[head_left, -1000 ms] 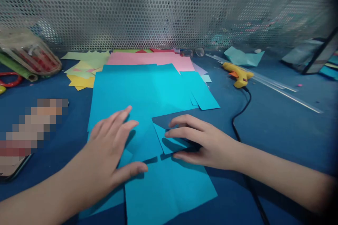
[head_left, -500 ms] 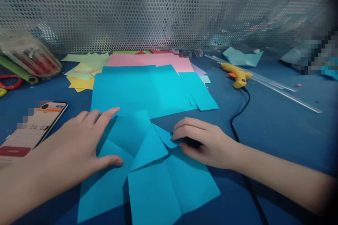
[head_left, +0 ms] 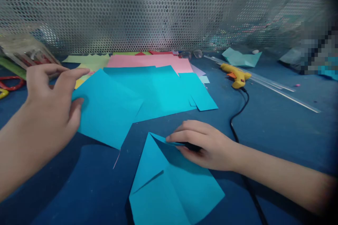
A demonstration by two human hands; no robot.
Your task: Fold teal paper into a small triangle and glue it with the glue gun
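Note:
My right hand pinches a flap near the top of a creased blue sheet of paper. The sheet lies in front of me, its upper corners folded inward to a point. At the left, my left hand has its thumb and index finger apart, beside the corner of another blue sheet. The thumb overlaps that sheet's left edge; a firm hold on it is not visible. This sheet partly covers a stack of larger blue paper.
Pink paper and pale green paper lie behind. A yellow glue gun with a black cord and clear glue sticks sit right. Red-handled scissors and a clear jar stand left, before a perforated metal panel.
The loose blue sheet has shifted up and left, away from the folded one, and my left hand moved the same way. My right hand stays at the flap; the phone is no longer visible.

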